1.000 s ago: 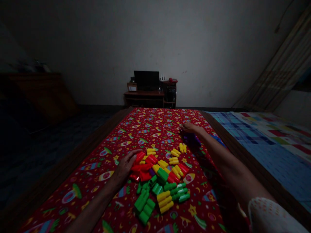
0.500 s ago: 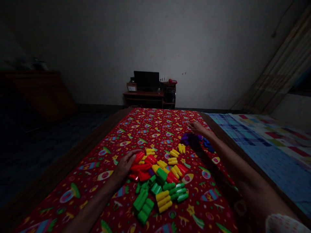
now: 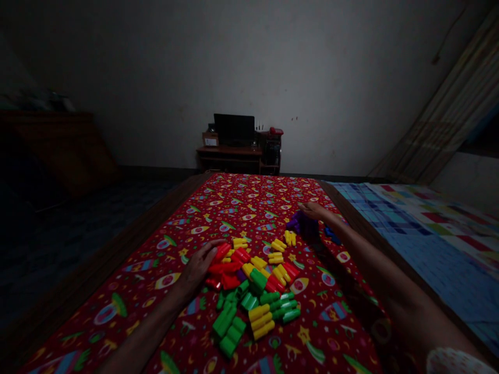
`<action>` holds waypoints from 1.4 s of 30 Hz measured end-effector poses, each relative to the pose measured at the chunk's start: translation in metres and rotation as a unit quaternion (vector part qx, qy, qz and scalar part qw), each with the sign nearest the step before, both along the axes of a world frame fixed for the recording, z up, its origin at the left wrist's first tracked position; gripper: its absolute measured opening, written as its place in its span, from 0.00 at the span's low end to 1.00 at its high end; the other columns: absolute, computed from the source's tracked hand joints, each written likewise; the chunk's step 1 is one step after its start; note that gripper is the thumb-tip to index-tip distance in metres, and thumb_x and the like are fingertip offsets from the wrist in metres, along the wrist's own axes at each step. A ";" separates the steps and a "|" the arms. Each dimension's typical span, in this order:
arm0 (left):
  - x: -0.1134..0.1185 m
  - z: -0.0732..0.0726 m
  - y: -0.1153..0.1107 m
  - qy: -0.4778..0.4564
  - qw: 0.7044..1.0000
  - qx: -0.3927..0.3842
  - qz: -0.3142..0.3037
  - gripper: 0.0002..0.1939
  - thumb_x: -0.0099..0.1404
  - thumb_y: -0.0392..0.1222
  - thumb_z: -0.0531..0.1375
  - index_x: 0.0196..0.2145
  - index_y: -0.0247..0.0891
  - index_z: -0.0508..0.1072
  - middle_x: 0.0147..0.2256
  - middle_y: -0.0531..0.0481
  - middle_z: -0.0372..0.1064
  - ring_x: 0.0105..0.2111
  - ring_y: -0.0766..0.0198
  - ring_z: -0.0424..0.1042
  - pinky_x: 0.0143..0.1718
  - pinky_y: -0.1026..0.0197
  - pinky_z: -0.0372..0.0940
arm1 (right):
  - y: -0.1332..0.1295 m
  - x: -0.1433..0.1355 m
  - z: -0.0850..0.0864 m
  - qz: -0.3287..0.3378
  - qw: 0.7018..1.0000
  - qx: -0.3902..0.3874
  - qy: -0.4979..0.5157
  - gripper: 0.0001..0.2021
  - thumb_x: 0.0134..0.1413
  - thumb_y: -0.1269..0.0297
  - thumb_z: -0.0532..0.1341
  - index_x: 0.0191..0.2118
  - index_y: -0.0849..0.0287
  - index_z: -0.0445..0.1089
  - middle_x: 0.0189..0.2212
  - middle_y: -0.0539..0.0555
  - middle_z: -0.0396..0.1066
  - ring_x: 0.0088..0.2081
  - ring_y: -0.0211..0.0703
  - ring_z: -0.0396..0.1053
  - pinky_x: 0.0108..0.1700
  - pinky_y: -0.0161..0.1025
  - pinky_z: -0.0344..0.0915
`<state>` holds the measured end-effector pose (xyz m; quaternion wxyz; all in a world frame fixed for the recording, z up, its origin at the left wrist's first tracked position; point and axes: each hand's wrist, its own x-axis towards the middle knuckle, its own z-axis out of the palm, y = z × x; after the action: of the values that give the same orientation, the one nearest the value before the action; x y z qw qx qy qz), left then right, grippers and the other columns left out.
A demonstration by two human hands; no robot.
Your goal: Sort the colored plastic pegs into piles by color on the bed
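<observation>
My left hand (image 3: pixel 199 266) rests at the left side of a pile of plastic toy blocks. Its fingers stretch over a red block (image 3: pixel 223 251), touching it, with the thumb apart. More red blocks (image 3: pixel 230 280) lie beside that hand. At the far right my right hand (image 3: pixel 313 209) is at the purple blocks (image 3: pixel 302 223), its fingers drawn together. What they hold, if anything, is hidden in the dim light. Between the hands lie yellow blocks (image 3: pixel 275 258), and closer to me green blocks (image 3: pixel 230 330) and a larger yellow block (image 3: pixel 261 322).
A red patterned cloth (image 3: pixel 156 311) covers the surface under the blocks. Blue blocks (image 3: pixel 332 235) lie beside my right forearm. Behind stand a desk (image 3: pixel 230 151) and a dark monitor (image 3: pixel 234 129). A checkered bedspread (image 3: pixel 390 228) spreads to the right.
My right hand has come down slightly, closer to the purple blocks, which look a little shifted. My left hand stays on the red block.
</observation>
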<state>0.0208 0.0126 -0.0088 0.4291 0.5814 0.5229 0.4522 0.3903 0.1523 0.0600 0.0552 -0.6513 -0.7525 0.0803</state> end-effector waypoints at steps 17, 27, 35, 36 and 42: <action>0.002 0.000 0.001 0.001 1.000 0.017 -0.007 0.28 0.59 0.59 0.56 0.48 0.35 0.72 0.48 0.40 0.73 0.46 0.49 0.72 0.47 0.51 0.67 | -0.098 -0.095 0.020 0.217 0.964 0.029 0.150 0.12 0.57 0.68 0.53 0.31 0.65 0.73 0.22 0.50 0.66 0.24 0.32 0.58 0.27 0.30 0.50; 0.006 0.006 -0.003 -0.007 0.999 0.031 -0.011 0.27 0.58 0.57 0.55 0.47 0.34 0.72 0.48 0.42 0.72 0.48 0.50 0.71 0.49 0.51 0.66 | -0.162 -0.164 -0.021 0.269 0.957 0.101 0.041 0.14 0.54 0.59 0.62 0.44 0.59 0.70 0.40 0.59 0.72 0.42 0.46 0.67 0.41 0.38 0.59; 0.009 0.009 -0.003 0.017 0.998 0.053 -0.001 0.26 0.58 0.57 0.54 0.44 0.34 0.73 0.46 0.41 0.73 0.48 0.50 0.71 0.51 0.51 0.64 | -0.172 -0.156 -0.011 0.193 0.978 0.069 -0.027 0.16 0.58 0.65 0.54 0.50 0.61 0.68 0.41 0.61 0.74 0.42 0.47 0.70 0.39 0.38 0.59; 0.009 0.008 -0.003 0.019 0.998 0.053 -0.001 0.26 0.58 0.57 0.53 0.44 0.33 0.73 0.46 0.41 0.73 0.47 0.49 0.71 0.51 0.51 0.64 | -0.172 -0.153 -0.009 0.186 0.980 0.058 -0.033 0.15 0.59 0.64 0.54 0.48 0.61 0.70 0.39 0.61 0.74 0.40 0.47 0.70 0.37 0.37 0.58; 0.007 0.005 -0.002 0.017 0.999 0.046 -0.001 0.28 0.58 0.58 0.53 0.47 0.34 0.73 0.47 0.41 0.73 0.47 0.49 0.71 0.49 0.51 0.65 | -0.161 -0.133 -0.006 0.171 0.984 0.005 -0.045 0.11 0.58 0.62 0.55 0.42 0.59 0.72 0.36 0.59 0.75 0.38 0.44 0.71 0.32 0.35 0.54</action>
<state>0.0283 0.0107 -0.0036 0.3932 0.6086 0.5085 0.4652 0.2573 -0.0087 0.0542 0.0102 -0.5158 -0.8549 0.0552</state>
